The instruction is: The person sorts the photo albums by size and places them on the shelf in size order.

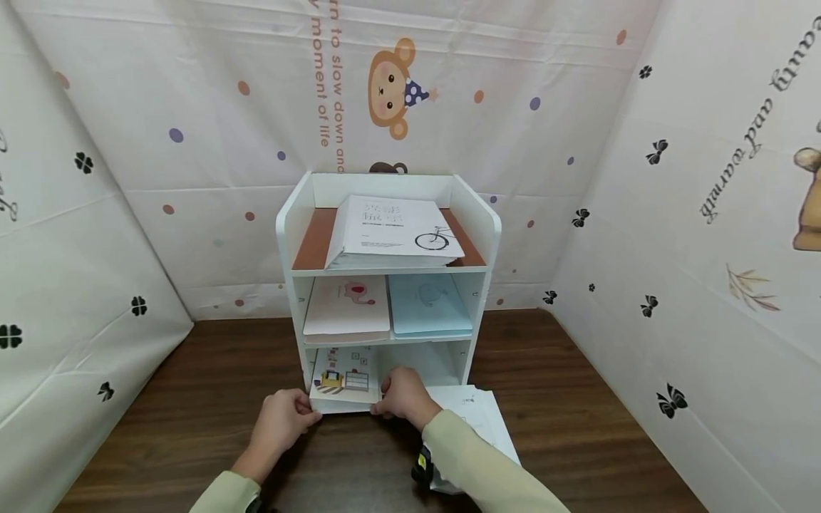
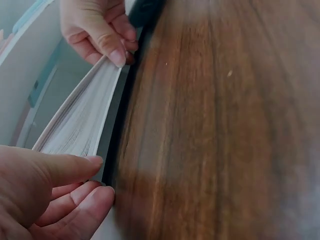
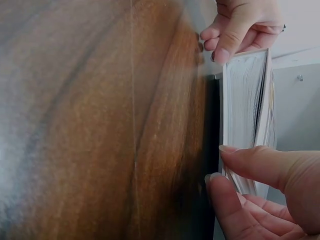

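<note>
A thick notebook [image 1: 346,377] with a cartoon vehicle on its cover lies in the left part of the white shelf's [image 1: 477,285] bottom tier. Its page edges face the person. My left hand [image 1: 280,425] holds the front left corner, thumb against the page edges and fingers lower down. At the front right corner, my right hand [image 1: 403,396] grips the notebook between thumb and curled fingers. Both wrist views show the pages [image 2: 82,122] slightly fanned between the two hands. The notebook's back end is hidden inside the shelf.
A stack of white books [image 1: 398,231] with a bicycle drawing sits on the top tier. Pink notebooks [image 1: 346,306] and light blue notebooks [image 1: 430,306] lie side by side on the middle tier. White printed books [image 1: 477,413] lie on the brown table [image 1: 192,399], partly under my right forearm.
</note>
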Demonstrator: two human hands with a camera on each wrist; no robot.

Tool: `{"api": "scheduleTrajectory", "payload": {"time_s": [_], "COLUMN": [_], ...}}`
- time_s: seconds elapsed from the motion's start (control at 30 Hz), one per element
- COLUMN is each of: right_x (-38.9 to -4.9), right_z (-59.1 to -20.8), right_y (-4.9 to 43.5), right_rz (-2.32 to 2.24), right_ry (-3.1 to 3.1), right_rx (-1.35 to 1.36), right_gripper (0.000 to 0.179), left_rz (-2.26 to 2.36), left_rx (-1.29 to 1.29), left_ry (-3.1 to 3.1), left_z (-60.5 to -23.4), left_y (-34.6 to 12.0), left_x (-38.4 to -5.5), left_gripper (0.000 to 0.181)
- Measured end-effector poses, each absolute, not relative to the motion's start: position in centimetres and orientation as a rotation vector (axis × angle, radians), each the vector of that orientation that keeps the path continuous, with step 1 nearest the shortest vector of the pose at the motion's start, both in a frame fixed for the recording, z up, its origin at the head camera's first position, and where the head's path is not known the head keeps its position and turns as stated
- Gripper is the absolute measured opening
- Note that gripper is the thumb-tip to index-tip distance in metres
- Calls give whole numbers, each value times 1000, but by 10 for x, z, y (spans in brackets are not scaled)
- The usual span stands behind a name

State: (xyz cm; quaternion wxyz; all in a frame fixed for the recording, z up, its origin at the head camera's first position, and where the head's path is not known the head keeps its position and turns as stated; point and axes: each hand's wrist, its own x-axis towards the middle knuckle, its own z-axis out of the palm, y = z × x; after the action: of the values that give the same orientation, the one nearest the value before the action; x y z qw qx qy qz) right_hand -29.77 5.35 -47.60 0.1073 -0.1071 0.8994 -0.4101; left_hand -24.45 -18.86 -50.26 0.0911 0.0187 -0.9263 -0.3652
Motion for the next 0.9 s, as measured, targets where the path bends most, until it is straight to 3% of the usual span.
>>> {"api": "scheduleTrajectory", "payload": {"time_s": [0.9], "right_x": [-310], "right_z": [-481], "right_y": [44], "right_rz": [-1277], "right_ry": [2690], "right_rx": [-185], "right_gripper": [29], "left_rz": [-1052], "left_rx": [231], "left_ry": [-2718], "left_z": [-512], "left_y": [-180], "left_x": [-259], "left_gripper": [17]}}
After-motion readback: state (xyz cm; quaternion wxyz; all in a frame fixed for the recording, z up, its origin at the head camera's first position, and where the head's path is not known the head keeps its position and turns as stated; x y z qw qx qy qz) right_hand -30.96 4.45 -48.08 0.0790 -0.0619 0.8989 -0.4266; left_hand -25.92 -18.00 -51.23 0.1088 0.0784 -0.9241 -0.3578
